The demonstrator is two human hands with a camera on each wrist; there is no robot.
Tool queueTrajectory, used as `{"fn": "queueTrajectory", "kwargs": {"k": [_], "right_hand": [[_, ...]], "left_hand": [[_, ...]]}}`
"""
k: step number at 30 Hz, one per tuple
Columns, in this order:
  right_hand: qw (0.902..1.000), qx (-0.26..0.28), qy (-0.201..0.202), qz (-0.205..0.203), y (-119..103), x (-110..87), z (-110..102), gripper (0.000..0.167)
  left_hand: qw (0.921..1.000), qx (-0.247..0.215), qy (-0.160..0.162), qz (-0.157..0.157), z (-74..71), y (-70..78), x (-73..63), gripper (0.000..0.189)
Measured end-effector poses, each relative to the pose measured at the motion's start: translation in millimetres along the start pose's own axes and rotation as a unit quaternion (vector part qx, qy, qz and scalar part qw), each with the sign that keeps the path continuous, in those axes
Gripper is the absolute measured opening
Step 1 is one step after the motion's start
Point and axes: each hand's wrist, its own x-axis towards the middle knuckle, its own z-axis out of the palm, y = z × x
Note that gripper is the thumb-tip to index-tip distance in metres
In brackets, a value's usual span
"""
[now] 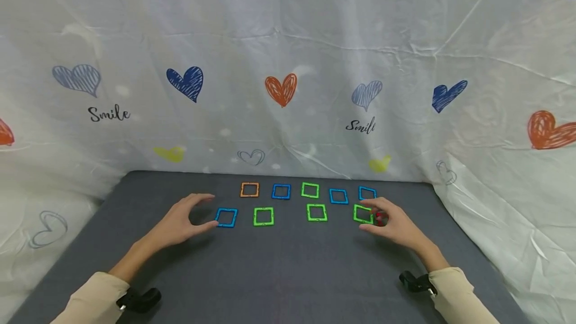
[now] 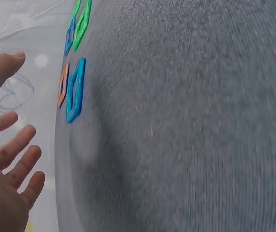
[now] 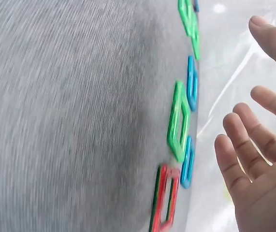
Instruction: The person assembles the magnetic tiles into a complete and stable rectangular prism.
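Note:
My left hand [image 1: 180, 221] hovers with thumb and fingers spread beside a blue square frame [image 1: 226, 217], holding nothing. In the left wrist view its fingers [image 2: 19, 171] are apart from that frame. On the right, my right hand [image 1: 398, 224] is spread in the air next to a green square frame [image 1: 363, 214]. A red square frame [image 3: 162, 198], with a green edge showing under it, lies close by, mostly hidden behind the hand in the head view. The right wrist view shows these fingers [image 3: 239, 135] touching nothing.
On the grey table [image 1: 279, 269] lie two rows of square frames. The back row has an orange one [image 1: 249, 190], blue ones [image 1: 281, 191] and a green one [image 1: 310, 190]. More green frames [image 1: 263, 216] lie in front. A heart-printed curtain [image 1: 315, 64] hangs behind.

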Motion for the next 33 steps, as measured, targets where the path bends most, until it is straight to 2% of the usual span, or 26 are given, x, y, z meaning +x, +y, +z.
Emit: {"fn": "queueTrajectory", "kwargs": {"k": [13, 33], "right_hand": [[0.9996, 0.012, -0.025, -0.004, -5, 21.9, 25, 0.057], [0.9974, 0.001, -0.07, 0.021, -8, 43.9, 49, 0.071]], "left_hand": [[0.9992, -0.029, -0.028, 0.004, 25.9, 10.1, 13.8, 0.069], [0.9967, -0.035, -0.072, -0.014, 51.0, 24.6, 34.1, 0.075]]}}
